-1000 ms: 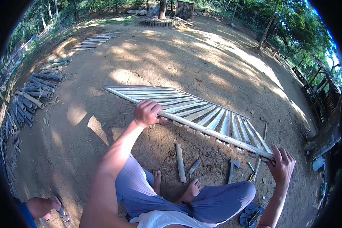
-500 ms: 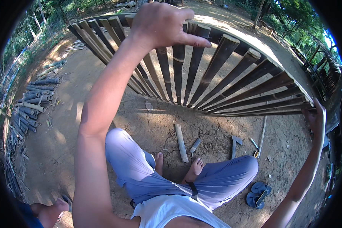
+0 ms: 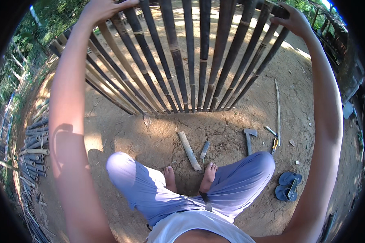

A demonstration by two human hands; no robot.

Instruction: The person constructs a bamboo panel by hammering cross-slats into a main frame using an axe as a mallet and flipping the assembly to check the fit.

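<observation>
Head view shows our left hand at 11 o'clock and our right hand at 1 o'clock, fingers closed over the top rail of the bamboo slat panel. We hold it upright, its lower ends resting on the dirt ground, so both arms steady it. At 4 o'clock lie a hammer and sandals; a bamboo piece lies before our feet.

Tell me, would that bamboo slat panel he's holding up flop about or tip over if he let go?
Probably stiff rather than floppy: the bamboo panel keeps its slats straight while both the left hand and right hand grip its top. It looks apt to tip, since it stands on edge on the dirt ground with nothing else propping it. Likely light for its size, being thin, gapped slats.
</observation>
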